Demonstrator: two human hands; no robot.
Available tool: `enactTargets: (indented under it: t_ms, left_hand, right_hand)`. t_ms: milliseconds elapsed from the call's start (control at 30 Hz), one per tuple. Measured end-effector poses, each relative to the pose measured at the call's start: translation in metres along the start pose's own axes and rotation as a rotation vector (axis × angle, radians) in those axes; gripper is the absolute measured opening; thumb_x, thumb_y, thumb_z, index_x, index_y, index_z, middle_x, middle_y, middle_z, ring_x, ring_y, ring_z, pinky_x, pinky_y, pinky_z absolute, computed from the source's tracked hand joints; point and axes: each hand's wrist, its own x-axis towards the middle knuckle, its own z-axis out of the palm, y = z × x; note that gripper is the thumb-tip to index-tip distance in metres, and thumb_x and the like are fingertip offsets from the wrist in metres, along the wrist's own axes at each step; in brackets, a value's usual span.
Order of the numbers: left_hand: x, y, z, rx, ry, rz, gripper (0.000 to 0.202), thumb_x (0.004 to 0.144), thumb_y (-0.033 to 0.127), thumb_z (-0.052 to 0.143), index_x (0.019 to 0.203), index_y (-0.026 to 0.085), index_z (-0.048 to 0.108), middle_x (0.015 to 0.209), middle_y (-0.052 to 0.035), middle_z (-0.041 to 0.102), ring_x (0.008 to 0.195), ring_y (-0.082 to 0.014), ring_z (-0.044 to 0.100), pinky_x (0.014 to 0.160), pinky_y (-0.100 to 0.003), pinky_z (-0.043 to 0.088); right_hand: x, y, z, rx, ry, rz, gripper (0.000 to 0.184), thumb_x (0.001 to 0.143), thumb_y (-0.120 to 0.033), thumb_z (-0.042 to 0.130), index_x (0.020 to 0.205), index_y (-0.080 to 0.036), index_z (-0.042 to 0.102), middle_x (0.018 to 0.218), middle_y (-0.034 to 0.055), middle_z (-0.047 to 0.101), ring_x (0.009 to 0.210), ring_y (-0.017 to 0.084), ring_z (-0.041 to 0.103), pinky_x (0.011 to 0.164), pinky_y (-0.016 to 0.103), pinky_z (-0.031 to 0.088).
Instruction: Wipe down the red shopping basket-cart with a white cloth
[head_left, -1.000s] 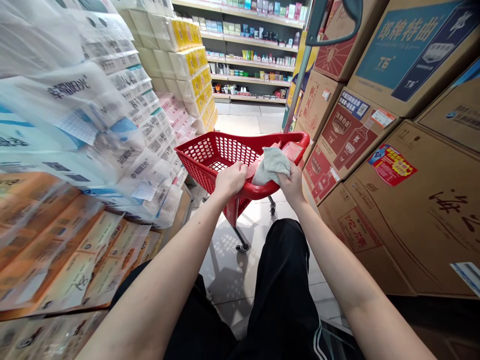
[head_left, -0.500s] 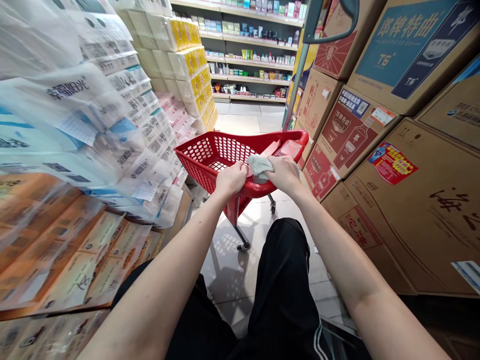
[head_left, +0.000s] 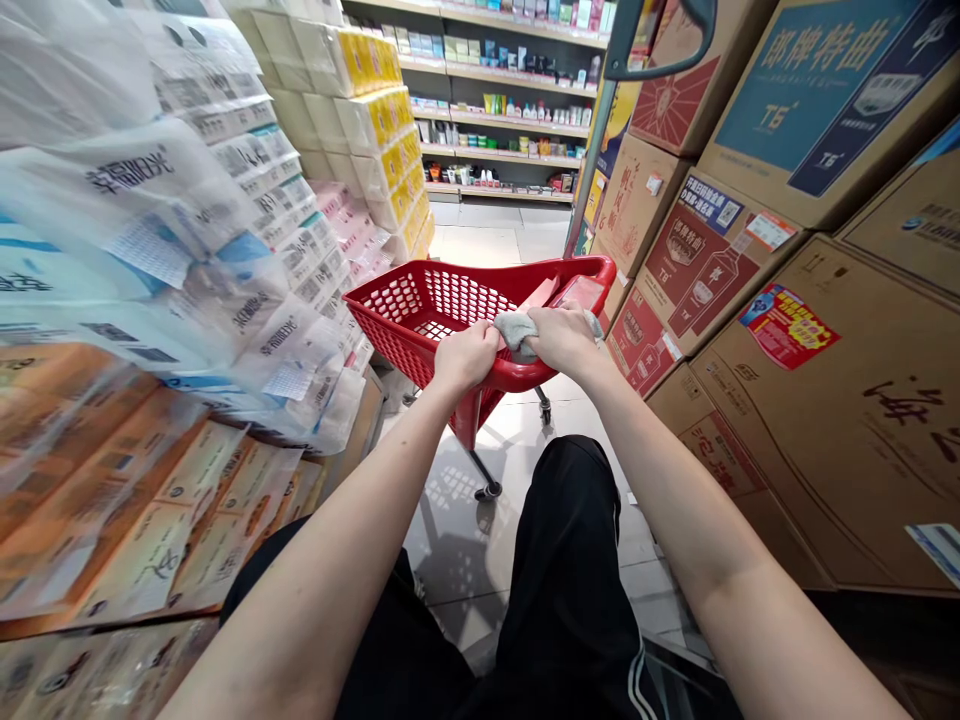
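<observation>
A red plastic shopping cart [head_left: 499, 376] with a perforated basket and wheeled legs stands in front of me. My left hand [head_left: 466, 356] is closed on the near rim of the basket, left of its middle. My right hand [head_left: 561, 338] is closed on a grey cloth [head_left: 514, 328] and presses it against the cart's curved handle end. The cloth bunches out between the two hands, and its tail shows right of my right hand. The fingertips of my right hand are hidden from above.
Wrapped paper packs [head_left: 240, 290] are piled close on the left. Stacked cardboard boxes [head_left: 825, 400] line the right side. A grey pole with a looped handle [head_left: 660, 68] rises behind the cart's right end. Stocked shelves [head_left: 510, 110] stand across the far end of the tiled floor.
My right hand has shifted slightly left along the rim with the cloth, which is more bunched now. My left hand keeps its hold on the rim.
</observation>
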Motion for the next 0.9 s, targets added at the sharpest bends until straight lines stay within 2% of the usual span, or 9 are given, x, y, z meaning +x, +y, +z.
enactTargets:
  t_ms: [233, 367, 533, 733, 900]
  left_hand:
    - [-0.002, 0.001, -0.001, 0.0, 0.002, -0.004, 0.045, 0.095, 0.037, 0.021, 0.105, 0.024, 0.062, 0.113, -0.0092, 0.072, 0.105, -0.031, 0.065, 0.086, -0.04, 0.046]
    - [-0.004, 0.0, -0.001, -0.009, 0.008, -0.013, 0.048, 0.096, 0.041, 0.019, 0.108, 0.024, 0.062, 0.111, -0.0101, 0.072, 0.105, -0.0318, 0.065, 0.085, -0.04, 0.046]
    - [-0.008, -0.003, -0.001, 0.001, 0.023, 0.044, 0.051, 0.097, 0.042, 0.016, 0.105, 0.024, 0.063, 0.109, -0.0093, 0.073, 0.104, -0.0307, 0.066, 0.083, -0.038, 0.046]
    - [-0.01, 0.0, -0.001, 0.035, 0.029, 0.122, 0.054, 0.099, 0.041, 0.011, 0.1, 0.022, 0.062, 0.103, -0.0099, 0.073, 0.099, -0.0295, 0.067, 0.079, -0.037, 0.045]
    - [-0.013, 0.004, -0.001, 0.078, 0.038, 0.16, 0.051, 0.1, 0.038, 0.013, 0.102, 0.021, 0.061, 0.102, -0.0098, 0.073, 0.096, -0.0271, 0.067, 0.078, -0.035, 0.045]
  right_hand:
    - [0.005, 0.004, 0.005, 0.001, 0.047, -0.051, 0.019, 0.088, -0.033, 0.054, 0.096, -0.021, 0.065, 0.093, 0.0098, 0.073, 0.091, 0.028, 0.062, 0.087, 0.036, 0.039]
    - [0.003, 0.009, 0.011, 0.087, 0.14, -0.07, 0.017, 0.088, -0.031, 0.053, 0.098, -0.023, 0.063, 0.095, 0.0084, 0.072, 0.094, 0.028, 0.06, 0.087, 0.037, 0.038]
    - [0.007, 0.018, 0.019, 0.217, 0.226, -0.08, 0.016, 0.085, -0.026, 0.051, 0.096, -0.023, 0.062, 0.09, 0.0064, 0.072, 0.095, 0.028, 0.059, 0.088, 0.037, 0.038]
    - [0.02, 0.03, 0.025, 0.361, 0.232, -0.127, 0.018, 0.085, -0.029, 0.048, 0.095, -0.023, 0.062, 0.087, 0.0022, 0.071, 0.084, 0.023, 0.06, 0.088, 0.036, 0.04]
    - [0.028, 0.032, 0.025, 0.276, 0.2, -0.11, 0.014, 0.081, -0.026, 0.052, 0.09, -0.023, 0.062, 0.087, 0.0027, 0.071, 0.086, 0.025, 0.062, 0.091, 0.038, 0.04]
